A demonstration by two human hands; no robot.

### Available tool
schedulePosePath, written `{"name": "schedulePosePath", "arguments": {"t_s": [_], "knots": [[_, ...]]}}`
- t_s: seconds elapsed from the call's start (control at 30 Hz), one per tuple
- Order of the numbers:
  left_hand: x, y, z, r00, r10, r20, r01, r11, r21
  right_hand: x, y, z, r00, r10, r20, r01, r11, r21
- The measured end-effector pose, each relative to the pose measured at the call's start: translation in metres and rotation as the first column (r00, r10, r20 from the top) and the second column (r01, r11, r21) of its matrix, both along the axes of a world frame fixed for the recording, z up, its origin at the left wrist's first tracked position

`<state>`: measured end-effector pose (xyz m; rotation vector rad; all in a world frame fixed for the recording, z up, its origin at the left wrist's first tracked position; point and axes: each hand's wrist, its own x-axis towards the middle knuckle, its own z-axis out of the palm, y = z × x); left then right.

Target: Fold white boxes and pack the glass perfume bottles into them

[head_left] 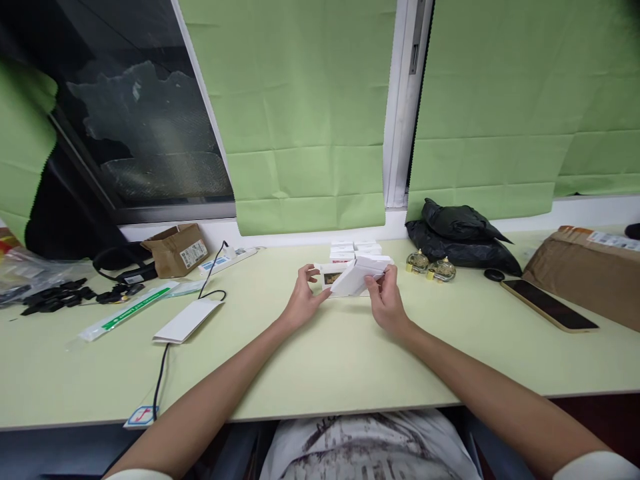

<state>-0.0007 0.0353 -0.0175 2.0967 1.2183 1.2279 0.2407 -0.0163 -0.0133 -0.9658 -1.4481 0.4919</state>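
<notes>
My right hand (389, 303) grips a white carton (353, 277) that tilts above the table, thumb on its near face and fingers behind. At the carton's lower left corner is the thumb of my left hand (303, 297); the other fingers are curled and spread apart from the thumb. Just behind the carton, a white piece with a dark and gold print (331, 277) shows in part; I cannot tell whether it belongs to the same carton. Beyond it stand several small white boxes (342, 252). Two gold ornate round objects (442, 269) sit to the right.
Black plastic bags (457, 233), a phone (549, 305) and a brown parcel (585, 273) lie on the right of the table (310, 373). A white flat box (188, 321) with a black cable, a power strip (227, 260) and an opened cardboard box (176, 251) are on the left.
</notes>
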Motion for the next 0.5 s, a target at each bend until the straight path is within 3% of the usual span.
{"name": "schedulePosePath", "arguments": {"t_s": [0.27,0.5], "knots": [[0.005,0.0,0.0,0.998,0.014,-0.06,-0.014,1.0,-0.01,-0.002,0.001,-0.002,1.0,-0.014,-0.027,0.014,1.0,0.014],[-0.007,-0.003,0.01,0.967,0.016,-0.255,0.046,0.97,0.238,0.001,0.0,-0.005,1.0,0.021,-0.02,-0.02,1.0,0.017]]}}
